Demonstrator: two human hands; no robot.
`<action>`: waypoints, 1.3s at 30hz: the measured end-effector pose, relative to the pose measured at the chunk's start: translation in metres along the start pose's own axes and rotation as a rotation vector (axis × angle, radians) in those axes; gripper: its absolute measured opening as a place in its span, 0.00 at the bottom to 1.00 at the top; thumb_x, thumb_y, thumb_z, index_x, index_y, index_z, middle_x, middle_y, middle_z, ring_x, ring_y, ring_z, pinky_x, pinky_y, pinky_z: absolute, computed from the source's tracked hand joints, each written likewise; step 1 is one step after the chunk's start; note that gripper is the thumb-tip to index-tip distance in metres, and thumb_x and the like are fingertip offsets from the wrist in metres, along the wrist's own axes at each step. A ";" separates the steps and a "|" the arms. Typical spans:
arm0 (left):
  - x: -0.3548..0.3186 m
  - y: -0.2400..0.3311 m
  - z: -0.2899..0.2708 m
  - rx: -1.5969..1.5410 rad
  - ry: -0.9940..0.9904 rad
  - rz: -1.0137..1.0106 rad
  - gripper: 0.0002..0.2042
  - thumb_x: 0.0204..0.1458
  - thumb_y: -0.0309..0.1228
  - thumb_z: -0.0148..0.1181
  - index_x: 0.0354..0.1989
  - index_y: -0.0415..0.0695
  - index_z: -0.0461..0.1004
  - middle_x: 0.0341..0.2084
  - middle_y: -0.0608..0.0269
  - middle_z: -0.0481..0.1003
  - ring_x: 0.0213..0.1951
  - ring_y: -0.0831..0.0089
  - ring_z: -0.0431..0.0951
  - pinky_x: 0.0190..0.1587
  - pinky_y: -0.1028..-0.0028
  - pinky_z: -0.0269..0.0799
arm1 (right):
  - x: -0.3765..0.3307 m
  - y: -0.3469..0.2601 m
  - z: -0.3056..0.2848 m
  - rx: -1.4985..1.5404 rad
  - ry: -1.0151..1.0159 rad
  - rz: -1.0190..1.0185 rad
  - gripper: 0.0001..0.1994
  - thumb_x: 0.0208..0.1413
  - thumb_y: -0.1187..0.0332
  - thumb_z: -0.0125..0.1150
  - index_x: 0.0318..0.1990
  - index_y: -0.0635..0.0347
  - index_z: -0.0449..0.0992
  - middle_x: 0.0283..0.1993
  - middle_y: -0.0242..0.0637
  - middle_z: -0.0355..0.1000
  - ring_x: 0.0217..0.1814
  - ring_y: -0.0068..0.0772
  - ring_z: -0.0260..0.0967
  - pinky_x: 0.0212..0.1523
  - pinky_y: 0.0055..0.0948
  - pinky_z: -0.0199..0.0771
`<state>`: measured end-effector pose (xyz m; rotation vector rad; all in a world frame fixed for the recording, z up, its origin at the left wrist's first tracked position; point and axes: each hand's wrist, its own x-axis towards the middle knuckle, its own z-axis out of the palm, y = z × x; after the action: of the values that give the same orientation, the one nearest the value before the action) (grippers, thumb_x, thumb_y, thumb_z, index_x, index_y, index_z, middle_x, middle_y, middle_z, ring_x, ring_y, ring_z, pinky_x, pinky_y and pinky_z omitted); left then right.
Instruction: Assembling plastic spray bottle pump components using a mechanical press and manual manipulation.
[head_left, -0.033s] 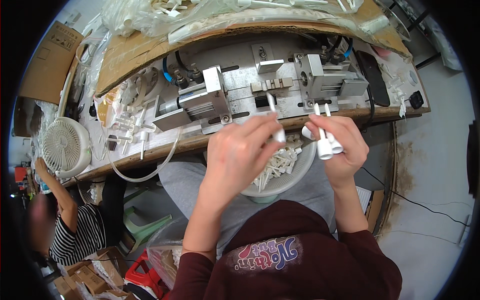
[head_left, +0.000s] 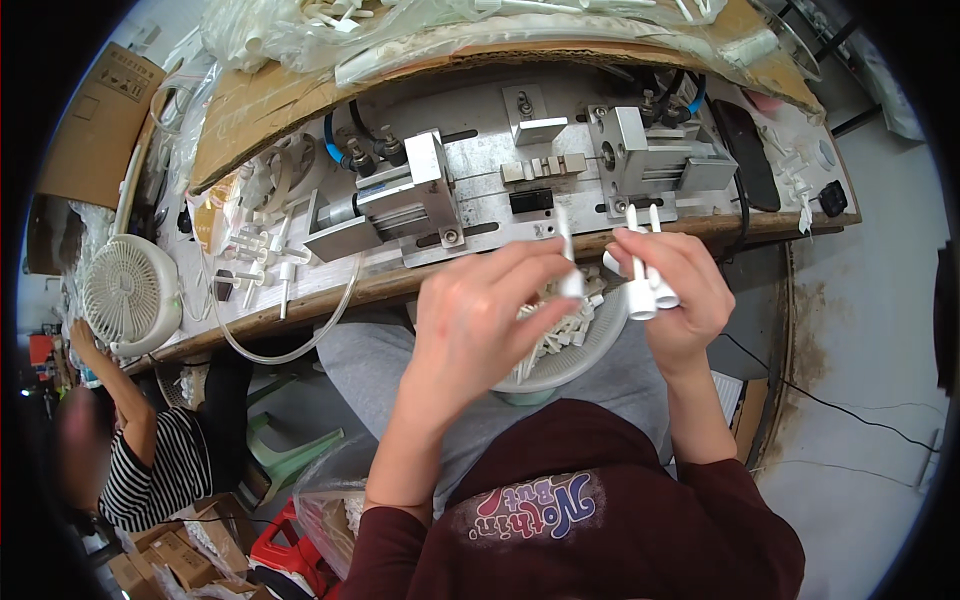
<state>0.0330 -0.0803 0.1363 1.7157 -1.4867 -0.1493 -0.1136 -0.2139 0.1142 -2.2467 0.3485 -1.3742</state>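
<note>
A white plastic stick with a wider cap-like end (head_left: 571, 284), blurred by motion, is pinched in the fingertips of my left hand (head_left: 465, 315). Close by on the right, my right hand (head_left: 688, 295) is closed on several similar white plastic sticks (head_left: 641, 298), narrow ends up and wide hollow ends down. Below both hands sits a pale round basket (head_left: 603, 345) on my lap. Many small white plastic pieces (head_left: 545, 345) fill it, partly hidden by my left hand. Just beyond my hands, a small notched metal block (head_left: 543, 169) stands between two metal clamp units.
The left clamp unit (head_left: 395, 200) and the right clamp unit (head_left: 660, 150) are bolted to the bench. Loose white parts (head_left: 262, 250) and a fan (head_left: 130, 290) are at left. A dark phone-like slab (head_left: 748, 155) lies right. A co-worker in stripes (head_left: 165, 445) sits left.
My left hand has moved slightly right with its white stick, which has turned more upright. The sticks in my right hand have shifted a little left.
</note>
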 end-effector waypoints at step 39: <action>0.011 0.005 0.007 -0.080 0.030 0.136 0.18 0.37 0.26 0.73 0.41 0.44 0.82 0.36 0.63 0.81 0.27 0.68 0.79 0.30 0.72 0.74 | 0.003 0.001 0.003 1.054 -0.028 1.070 0.10 0.67 0.63 0.55 0.34 0.56 0.66 0.28 0.32 0.72 0.15 0.10 0.58 0.15 0.12 0.57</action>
<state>0.0284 -0.0931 0.1403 1.5419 -1.5493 -0.1084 -0.1095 -0.2153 0.1152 -0.9169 0.5310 -0.6416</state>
